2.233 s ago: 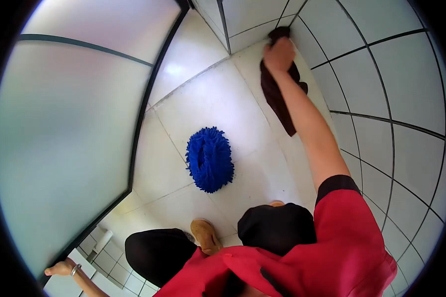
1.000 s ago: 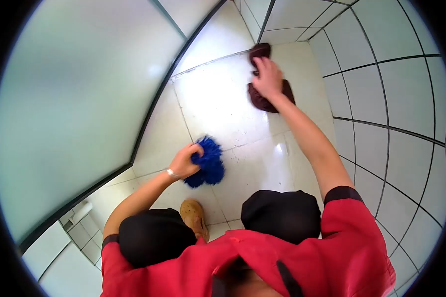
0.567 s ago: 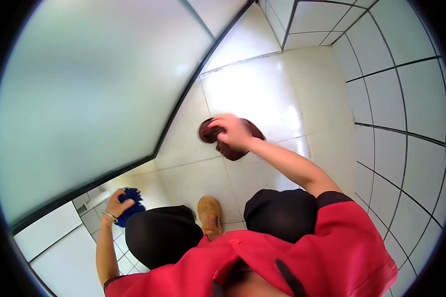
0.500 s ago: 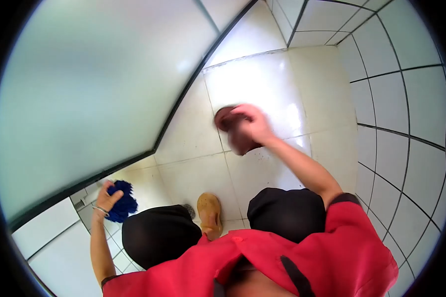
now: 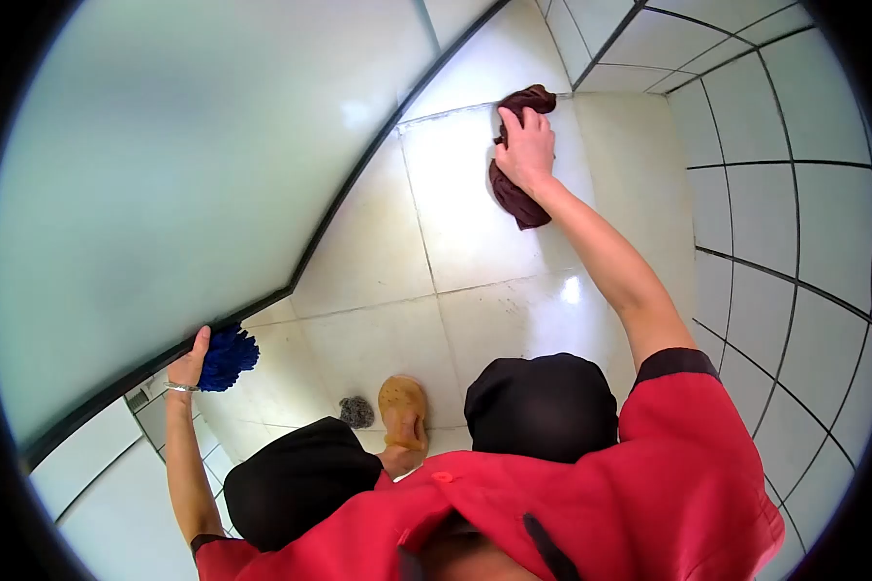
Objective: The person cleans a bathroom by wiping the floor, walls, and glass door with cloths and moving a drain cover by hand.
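My right hand (image 5: 529,153) is closed over a bunched dark-brown cloth (image 5: 520,198) and presses it on the pale tiled floor (image 5: 358,257), with the arm stretched far forward. Off to the left, my left hand (image 5: 188,362) is at the dark lower edge of the frosted glass panel (image 5: 165,184), its thumb along that edge. In its grip is a blue shaggy microfibre cloth (image 5: 229,358); the fingers are mostly hidden behind the cloth and panel edge.
A grey wire scourer (image 5: 357,412) lies on the floor beside a tan clog (image 5: 402,407) on my foot. White tiled walls (image 5: 756,213) rise on the right, and a tiled corner (image 5: 591,39) juts in at the far end.
My right hand has carried the brown cloth forward along the floor to the far tile joint. My left hand has moved up to the panel's edge with the blue cloth.
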`<state>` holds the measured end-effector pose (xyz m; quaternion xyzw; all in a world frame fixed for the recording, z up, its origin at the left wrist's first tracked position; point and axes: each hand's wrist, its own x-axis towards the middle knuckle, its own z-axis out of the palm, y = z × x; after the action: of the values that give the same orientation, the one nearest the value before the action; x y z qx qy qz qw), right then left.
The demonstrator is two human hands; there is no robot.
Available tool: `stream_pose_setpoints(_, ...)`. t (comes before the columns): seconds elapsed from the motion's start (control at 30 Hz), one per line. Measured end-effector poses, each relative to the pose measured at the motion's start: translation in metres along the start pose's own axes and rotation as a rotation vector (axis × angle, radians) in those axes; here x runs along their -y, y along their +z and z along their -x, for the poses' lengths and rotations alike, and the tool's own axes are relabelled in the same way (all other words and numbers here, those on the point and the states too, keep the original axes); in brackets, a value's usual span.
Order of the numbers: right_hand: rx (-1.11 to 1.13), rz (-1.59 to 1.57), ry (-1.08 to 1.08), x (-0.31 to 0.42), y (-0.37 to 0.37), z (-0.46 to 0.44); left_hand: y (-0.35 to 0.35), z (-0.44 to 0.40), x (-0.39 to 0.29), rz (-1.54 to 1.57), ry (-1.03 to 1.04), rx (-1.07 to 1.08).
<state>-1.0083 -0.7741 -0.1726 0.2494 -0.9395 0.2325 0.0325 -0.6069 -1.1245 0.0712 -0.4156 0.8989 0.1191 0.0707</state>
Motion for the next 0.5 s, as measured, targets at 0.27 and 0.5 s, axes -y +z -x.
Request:
stream_pose_setpoints(0.27,0.055,-0.231,-0.243,0.104,0.047,0.009,0.006,-0.002,0.002,-0.120,-0.082,0.009)
stream_pose_setpoints(0.5,0.454,-0.928,-0.341,0.114,0.029,0.110,0.010,0.010,-0.008,-0.019,0.021,0.015)
